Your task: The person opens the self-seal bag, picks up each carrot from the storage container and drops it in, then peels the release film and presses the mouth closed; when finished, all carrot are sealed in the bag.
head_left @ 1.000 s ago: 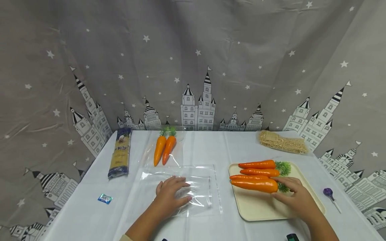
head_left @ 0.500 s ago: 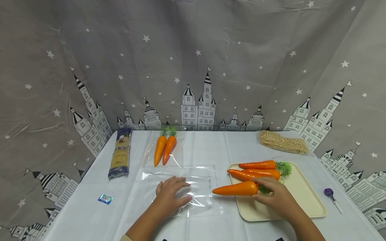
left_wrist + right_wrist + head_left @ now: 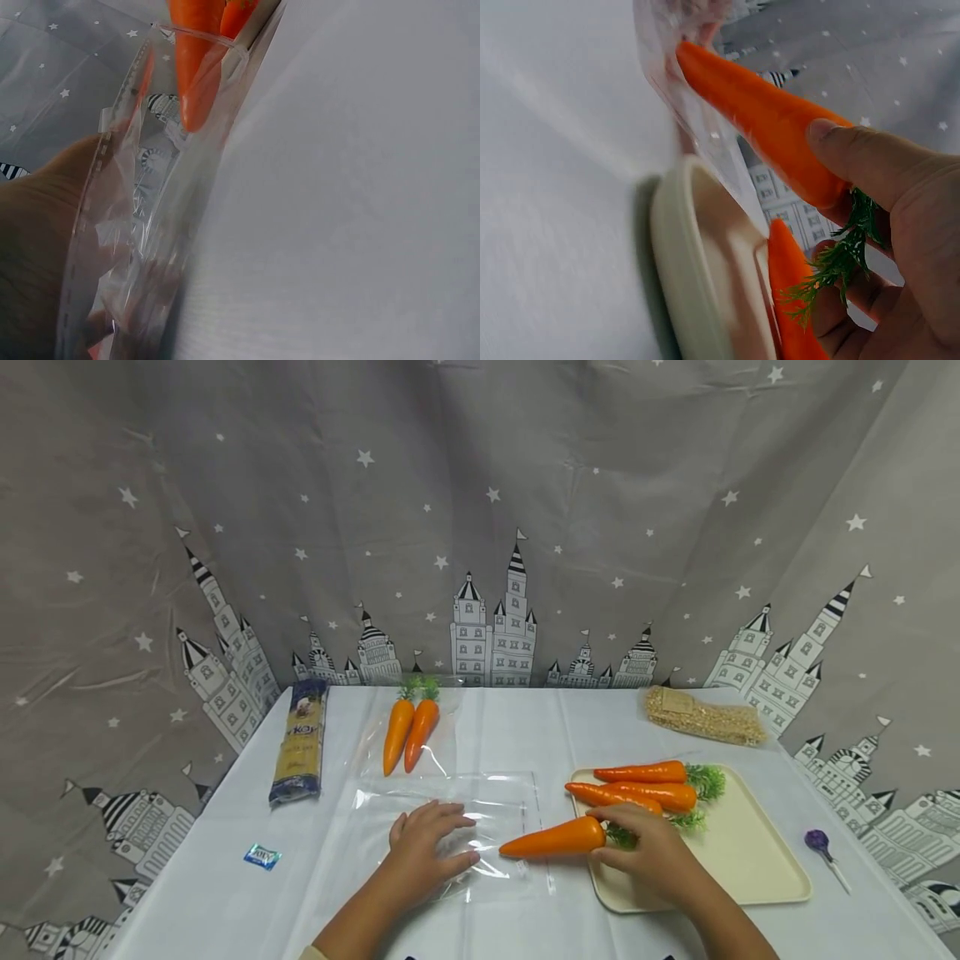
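My right hand pinches an orange carrot between thumb and fingers at its thick end, by the green tuft. Its tip points left and overlaps the right edge of a clear plastic bag. In the left wrist view, the bag's film edge crosses in front of the carrot; in the right wrist view the tip meets the film. My left hand rests at the bag with thumb and fingers apart, partly behind film in the left wrist view. Three carrots lie on a cream tray under and beyond my right hand.
Behind the bag lies another clear bag with two carrots in it. Pasta pack and blue candy are at left. A grain bag lies back right; a purple lollipop lies right of the tray.
My right hand has taken the front carrot off the tray and carried it left, to the bag's right edge. A carrot left on the tray has shifted slightly. My left hand stays put.
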A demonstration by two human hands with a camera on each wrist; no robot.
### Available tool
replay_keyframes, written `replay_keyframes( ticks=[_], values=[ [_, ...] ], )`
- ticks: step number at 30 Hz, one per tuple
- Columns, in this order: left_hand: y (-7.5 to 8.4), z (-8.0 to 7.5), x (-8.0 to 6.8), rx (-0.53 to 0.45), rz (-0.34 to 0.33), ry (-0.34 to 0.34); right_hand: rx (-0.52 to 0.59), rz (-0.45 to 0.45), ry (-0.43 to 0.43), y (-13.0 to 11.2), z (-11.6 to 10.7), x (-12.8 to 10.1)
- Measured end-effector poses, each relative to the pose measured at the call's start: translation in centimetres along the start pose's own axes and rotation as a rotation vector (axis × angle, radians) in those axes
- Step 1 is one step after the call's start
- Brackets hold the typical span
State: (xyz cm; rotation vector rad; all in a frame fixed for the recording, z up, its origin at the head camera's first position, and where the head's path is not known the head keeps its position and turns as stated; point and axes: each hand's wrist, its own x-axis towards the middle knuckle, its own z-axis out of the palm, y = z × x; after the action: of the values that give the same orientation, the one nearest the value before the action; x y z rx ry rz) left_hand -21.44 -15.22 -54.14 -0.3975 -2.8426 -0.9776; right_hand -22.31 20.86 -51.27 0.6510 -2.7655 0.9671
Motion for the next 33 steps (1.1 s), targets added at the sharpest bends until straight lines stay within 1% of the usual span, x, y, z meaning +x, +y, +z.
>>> replay_keyframes(
  ticks=[7, 9, 13, 15, 19, 23, 27, 33],
  values=[
    [0.1, -0.1, 0.1, 0.007, -0.016, -0.024, 0.021, -0.014, -0.029, -1.1, 1.2, 0.5],
    [0.0, -0.1, 0.2, 0.008, -0.025, -0.036, 0.025, 0.002, -0.038, -1.4, 1.6, 0.6],
    [0.1, -0.2, 0.3, 0.014, -0.034, -0.047, 0.070, 0.061, -0.067, -2.2, 2.4, 0.9],
    [0.0, -0.2, 0.3, 0.016, -0.026, -0.045, 0.099, 0.090, -0.083, -2.7, 2.7, 1.0],
    [0.0, -0.2, 0.2, 0.009, -0.006, -0.034, 0.123, 0.101, -0.106, -3.5, 3.0, 1.3],
    [0.1, -0.2, 0.1, 0.001, -0.005, -0.036, 0.103, 0.102, -0.114, -4.2, 3.3, 1.4],
    [0.1, -0.2, 0.0, 0.000, -0.007, -0.038, 0.084, 0.085, -0.114, -4.8, 3.5, 1.6],
    [0.1, -0.1, 0.0, -0.018, 0.015, -0.020, 0.073, 0.052, -0.138, -5.5, 3.9, 2.1]
  ],
)
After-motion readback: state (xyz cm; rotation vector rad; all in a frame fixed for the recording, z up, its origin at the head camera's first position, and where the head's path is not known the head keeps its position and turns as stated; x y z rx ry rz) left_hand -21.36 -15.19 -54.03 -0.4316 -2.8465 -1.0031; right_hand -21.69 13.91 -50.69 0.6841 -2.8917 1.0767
